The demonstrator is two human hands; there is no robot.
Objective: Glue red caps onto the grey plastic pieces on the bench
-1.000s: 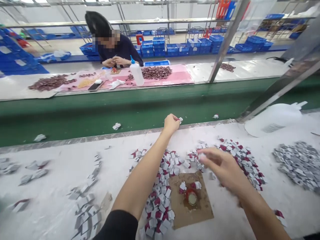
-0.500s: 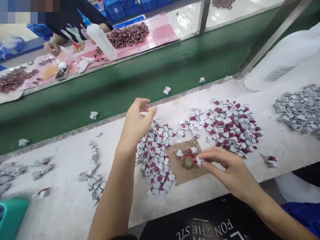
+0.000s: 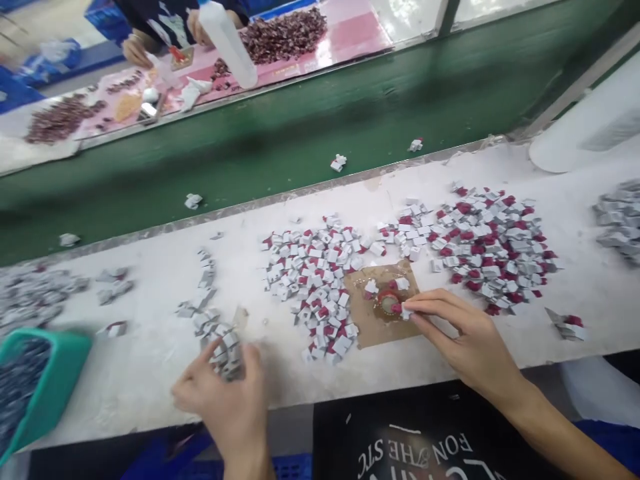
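My right hand pinches a small white-and-maroon plastic piece between thumb and fingers. The piece's maroon end is over the round wet spot on a brown cardboard square. Two similar pieces lie at that spot's upper edge. My left hand, slightly blurred, reaches over the near end of a curved line of loose grey pieces. Its thumb and forefinger are spread apart on either side of them, and I see nothing gripped.
Piles of white-and-maroon pieces flank the cardboard, with another pile at right. A teal bin of dark parts stands at left. Grey pieces and a white bottle are far right. Beyond the green strip, another person works.
My left hand has come down and left from above the middle pile to the grey pieces. The right hand still holds its piece over the cardboard. The camera view has shifted.
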